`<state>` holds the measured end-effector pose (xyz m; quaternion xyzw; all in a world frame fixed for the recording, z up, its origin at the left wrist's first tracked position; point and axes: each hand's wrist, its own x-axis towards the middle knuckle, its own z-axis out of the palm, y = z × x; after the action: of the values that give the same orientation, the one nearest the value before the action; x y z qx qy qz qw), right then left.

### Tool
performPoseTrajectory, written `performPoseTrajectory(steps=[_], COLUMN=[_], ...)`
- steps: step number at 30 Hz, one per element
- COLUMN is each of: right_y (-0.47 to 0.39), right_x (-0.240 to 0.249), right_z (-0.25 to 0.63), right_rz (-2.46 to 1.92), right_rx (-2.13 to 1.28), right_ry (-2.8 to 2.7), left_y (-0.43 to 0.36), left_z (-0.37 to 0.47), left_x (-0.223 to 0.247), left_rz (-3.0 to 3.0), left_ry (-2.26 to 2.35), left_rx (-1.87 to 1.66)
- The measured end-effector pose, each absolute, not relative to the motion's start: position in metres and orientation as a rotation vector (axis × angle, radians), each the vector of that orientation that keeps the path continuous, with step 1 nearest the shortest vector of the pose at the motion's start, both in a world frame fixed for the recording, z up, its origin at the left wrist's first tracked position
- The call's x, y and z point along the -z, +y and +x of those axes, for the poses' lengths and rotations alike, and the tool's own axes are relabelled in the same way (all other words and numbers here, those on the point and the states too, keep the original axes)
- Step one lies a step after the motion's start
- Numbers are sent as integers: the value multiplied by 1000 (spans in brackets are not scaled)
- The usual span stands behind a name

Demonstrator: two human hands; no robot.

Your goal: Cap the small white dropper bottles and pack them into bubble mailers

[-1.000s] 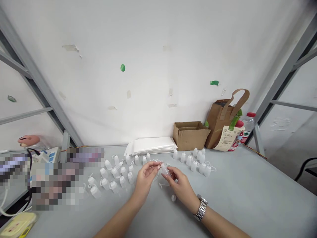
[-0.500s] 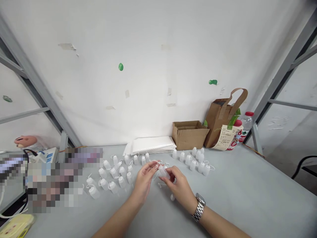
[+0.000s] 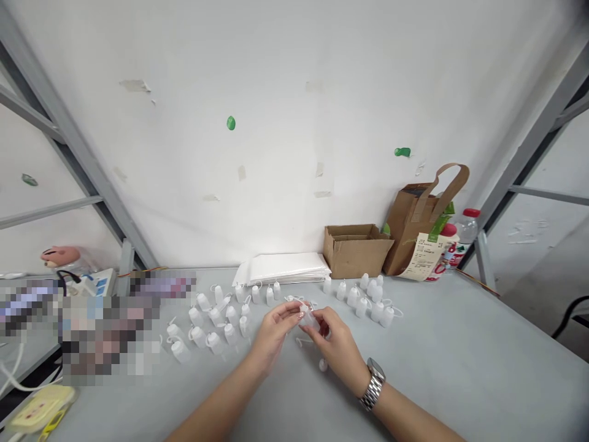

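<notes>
Between my two hands, over the middle of the table, is a small translucent white squeeze bottle (image 3: pixel 310 320), tilted. My left hand (image 3: pixel 275 329) pinches its cap end with thumb and fingers. Around the bottle's body on the other side, my right hand (image 3: pixel 332 331) is closed; a metal watch is on that wrist. Several like bottles (image 3: pixel 213 341) with looped cap straps stand on the left. A second group of small bottles (image 3: pixel 362 306) is to the right, some without visible caps. A loose small white cap (image 3: pixel 323 365) lies below my right hand.
White padded envelopes (image 3: pixel 285 268) are stacked against the wall, beside an open cardboard box (image 3: pixel 358 253). A brown paper bag (image 3: pixel 405 227) and a red-capped bottle (image 3: pixel 468 228) stand at the back right. A yellow box (image 3: pixel 42 408) lies front left. Metal frame posts flank the table.
The view has shifted slightly, so everything sits a little further right. Both hands still hold the bottle, with the left fingers closer on its cap end.
</notes>
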<state>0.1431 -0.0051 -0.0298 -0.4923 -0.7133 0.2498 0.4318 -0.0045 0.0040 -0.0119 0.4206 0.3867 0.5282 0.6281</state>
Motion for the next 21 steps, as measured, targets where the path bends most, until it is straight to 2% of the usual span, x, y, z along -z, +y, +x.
performPoseTrajectory(steps=[11,21], right_y=[-4,-6], right_x=[31,32], right_z=[144,144], right_rz=[-1250,-1163], right_rx=[-569,-315], right_ry=[-1788,-1900], left_y=[4,1], left_z=[-4,-2], left_x=[11,9], left_rz=[953,986], left_ry=[821,813], left_rx=[-1161,-1137])
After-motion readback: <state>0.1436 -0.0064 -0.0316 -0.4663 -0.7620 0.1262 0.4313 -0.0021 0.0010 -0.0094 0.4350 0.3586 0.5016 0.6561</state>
